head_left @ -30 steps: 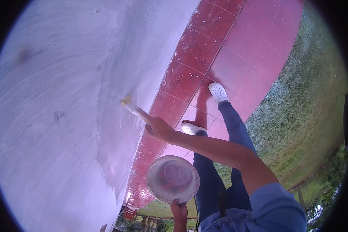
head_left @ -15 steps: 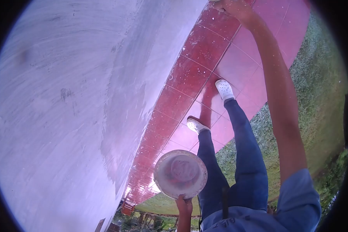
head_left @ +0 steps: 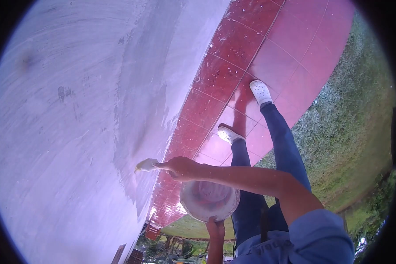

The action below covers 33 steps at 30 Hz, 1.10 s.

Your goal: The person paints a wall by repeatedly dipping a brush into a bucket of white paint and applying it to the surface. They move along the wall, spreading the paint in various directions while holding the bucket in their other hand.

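Note:
My right hand [head_left: 180,168] is closed round the handle of a paint brush [head_left: 148,165]. The pale bristles point left, and their yellowish tip meets the whitish wall [head_left: 75,132] beside a darker, damp-looking band. Below my right forearm, my left hand [head_left: 215,227] grips the near rim of a round white basin [head_left: 210,211]. Some reddish, blurry patches show inside the basin; whether it holds liquid I cannot tell. My right wrist and forearm cover the basin's far edge.
Red tiles [head_left: 218,72] with white specks run along the wall's foot. My white clogs [head_left: 260,91] stand on the lighter pink tiles [head_left: 290,53]. Grass [head_left: 339,127] lies to the right, and a reddish object [head_left: 152,230] is at the walkway's far end.
My right hand has swung down and left from the top of the view, bringing the brush to the wall. The basin in my left hand sits slightly lower and further right.

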Tool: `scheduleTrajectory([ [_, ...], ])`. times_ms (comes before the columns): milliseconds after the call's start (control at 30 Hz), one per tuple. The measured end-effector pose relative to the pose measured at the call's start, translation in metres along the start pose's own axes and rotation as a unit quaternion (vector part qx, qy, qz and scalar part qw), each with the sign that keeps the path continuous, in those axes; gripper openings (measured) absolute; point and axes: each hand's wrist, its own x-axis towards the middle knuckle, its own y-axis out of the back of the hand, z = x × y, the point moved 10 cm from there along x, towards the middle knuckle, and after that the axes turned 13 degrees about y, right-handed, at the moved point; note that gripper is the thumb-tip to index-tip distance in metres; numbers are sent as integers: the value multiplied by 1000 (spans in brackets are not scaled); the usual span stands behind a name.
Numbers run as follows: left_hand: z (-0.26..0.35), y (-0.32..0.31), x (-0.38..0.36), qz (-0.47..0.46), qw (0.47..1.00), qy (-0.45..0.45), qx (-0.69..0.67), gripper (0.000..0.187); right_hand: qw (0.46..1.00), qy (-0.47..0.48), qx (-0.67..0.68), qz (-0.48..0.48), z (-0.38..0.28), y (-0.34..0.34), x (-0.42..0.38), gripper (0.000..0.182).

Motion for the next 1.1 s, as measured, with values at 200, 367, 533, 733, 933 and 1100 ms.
scheduleTrajectory([
  [200, -24, 15, 3, -2, 999, 6, -32, 66, 984, 10, -156, 89, 66, 214, 17, 72],
  [367, -36, 23, -2, 3, 999, 24, -40, 66, 932, -18, -237, 274, 40, 338, -54, 74],
  [533, -42, 37, 6, 2, 995, 44, -94, 64, 724, 125, -159, 659, 39, 320, -96, 61],
  [733, -47, 48, 13, 20, 990, 39, -133, 61, 893, -21, -54, 446, 78, 37, 26, 64],
  [933, -54, 59, 6, 54, 977, 81, -190, 58, 990, -14, -137, 4, 109, 24, 10, 62],
  [1100, -57, 59, 9, 40, 977, 76, -196, 58, 945, -60, -288, 145, 95, 227, -1, 62],
])
